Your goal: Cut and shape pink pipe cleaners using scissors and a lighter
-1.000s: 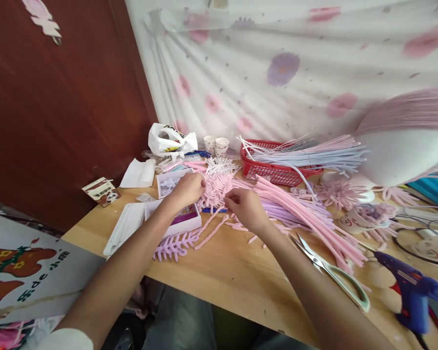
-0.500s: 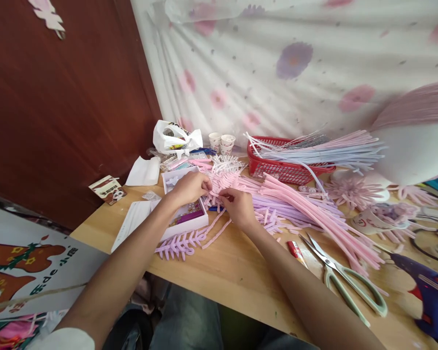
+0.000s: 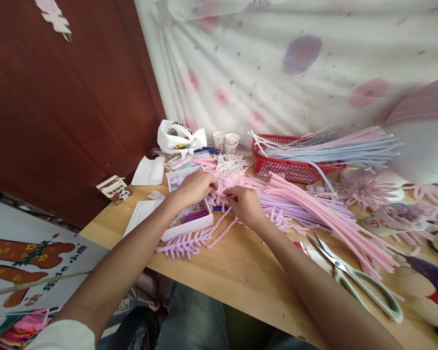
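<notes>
My left hand reaches over the white box, fingers closed in a pinch. A short way to its right, my right hand is also pinched. Between the fingertips runs a pink pipe cleaner, partly hidden against the pink pieces behind it. Pink and lilac strands trail onto the table just below the hands. In front of the box lies a lilac pipe-cleaner leaf sprig. Beyond the fingers is a pile of short pink pipe-cleaner pieces.
Long pink pipe cleaners spread to the right. Behind stands a red basket of pale stems. Scissors and a blue glue gun lie at the right. Paper cups and a white plastic bag are at the back.
The view has shifted a little, so everything sits slightly further right. Both hands keep nearly the same pinched pose at the same spot.
</notes>
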Tool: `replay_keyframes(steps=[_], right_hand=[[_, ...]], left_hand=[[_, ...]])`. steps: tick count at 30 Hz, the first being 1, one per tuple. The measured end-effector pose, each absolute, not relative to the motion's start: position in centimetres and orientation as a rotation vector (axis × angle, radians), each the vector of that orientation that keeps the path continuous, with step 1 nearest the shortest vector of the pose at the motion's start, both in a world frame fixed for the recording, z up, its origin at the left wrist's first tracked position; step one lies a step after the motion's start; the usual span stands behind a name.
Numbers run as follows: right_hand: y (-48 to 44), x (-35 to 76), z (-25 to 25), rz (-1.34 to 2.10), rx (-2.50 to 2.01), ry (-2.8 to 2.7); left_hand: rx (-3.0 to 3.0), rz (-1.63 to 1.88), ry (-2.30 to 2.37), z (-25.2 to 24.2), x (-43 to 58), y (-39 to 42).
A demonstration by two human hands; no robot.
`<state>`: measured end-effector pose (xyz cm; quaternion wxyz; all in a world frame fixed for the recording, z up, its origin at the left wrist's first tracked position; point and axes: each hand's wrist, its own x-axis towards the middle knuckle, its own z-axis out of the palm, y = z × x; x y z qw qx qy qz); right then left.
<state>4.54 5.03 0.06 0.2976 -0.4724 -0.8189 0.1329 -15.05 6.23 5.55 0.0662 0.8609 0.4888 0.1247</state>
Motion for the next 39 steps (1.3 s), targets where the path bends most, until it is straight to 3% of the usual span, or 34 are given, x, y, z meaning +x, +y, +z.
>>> replay_keyframes(steps=[21,39], right_hand=[[7.5,5.3,1.3,0.275,-0.921,-2.437],[6.5,5.1,0.4,0.251,-1.223,-2.334]], left_hand=[[2.614,0.298,1.172,6.3,-15.5,7.3],[2.71,0.285,1.115,5.4,-16.0,8.5]])
